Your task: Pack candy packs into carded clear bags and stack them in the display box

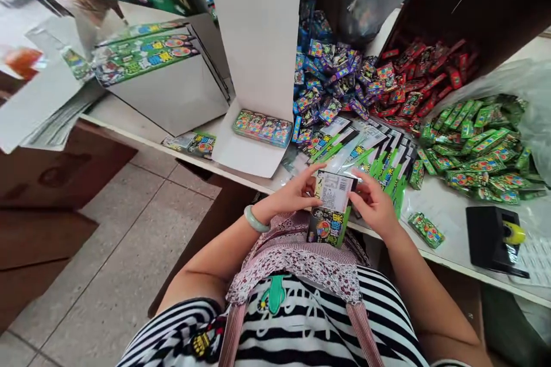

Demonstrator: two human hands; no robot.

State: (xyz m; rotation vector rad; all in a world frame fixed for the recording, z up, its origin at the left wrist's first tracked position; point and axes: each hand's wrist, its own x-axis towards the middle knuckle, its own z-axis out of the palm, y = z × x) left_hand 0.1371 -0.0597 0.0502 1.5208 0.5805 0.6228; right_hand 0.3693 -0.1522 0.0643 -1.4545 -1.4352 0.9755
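A printed green and black packet (328,226) with a white label panel hangs upright at the table's front edge, close to my apron. My left hand (303,190) pinches its left edge, thumb in front. On the opposite edge, my right hand (373,202) grips it between thumb and fingers. Just beyond lies a fanned stack of similar flat packets (379,155). Left of that stack, a row of small candy packs (263,128) rests on a white card sheet (245,155).
Piles of purple packs (340,77), red packs (424,77) and green packs (486,146) lie across the table. A black tape dispenser (486,238) stands at the right. Printed boxes (167,92) stand at the left, with brown cartons (55,166) below.
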